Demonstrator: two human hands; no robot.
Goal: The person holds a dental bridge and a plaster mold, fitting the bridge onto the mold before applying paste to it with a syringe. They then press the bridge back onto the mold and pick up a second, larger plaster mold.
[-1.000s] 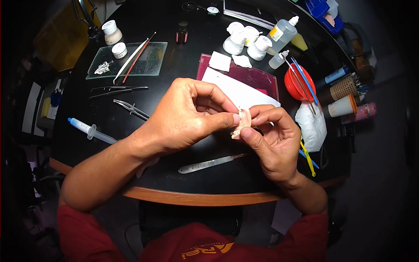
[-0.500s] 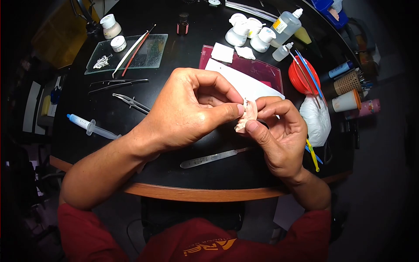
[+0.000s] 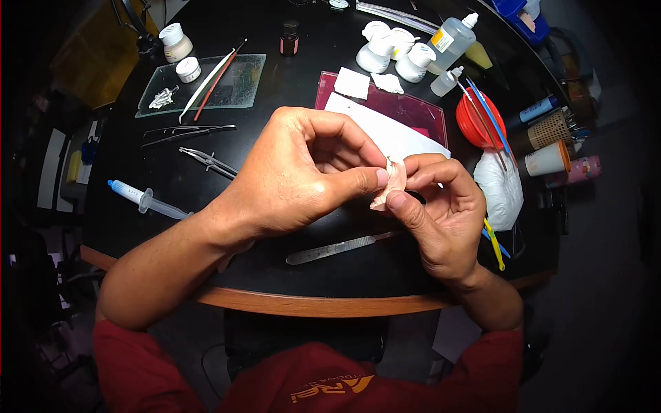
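Observation:
Over the table's middle, my right hand (image 3: 444, 213) grips a small pale pink dental cast (image 3: 396, 184) between thumb and fingers. My left hand (image 3: 303, 172) is closed, its thumb and index fingertip pinched on the cast's upper left edge. Whether a smaller piece sits between those fingertips is hidden. The cast is tilted, and part of its row of teeth lies behind the fingers. Below the hands, a scalpel handle (image 3: 330, 250) lies on the black table (image 3: 255, 275).
Left are a syringe (image 3: 148, 199), tweezers (image 3: 206, 162) and a glass slab (image 3: 237, 82) bearing a jar and brushes. Behind the hands lie white paper (image 3: 375, 127) and a dark red plate (image 3: 430, 113). Several white bottles (image 3: 375, 55) stand beyond. A red bowl (image 3: 475, 120) and plastic bag (image 3: 497, 189) are right.
The cast has turned slightly in my fingers, so less of its tooth row shows. Both hands stay almost in place.

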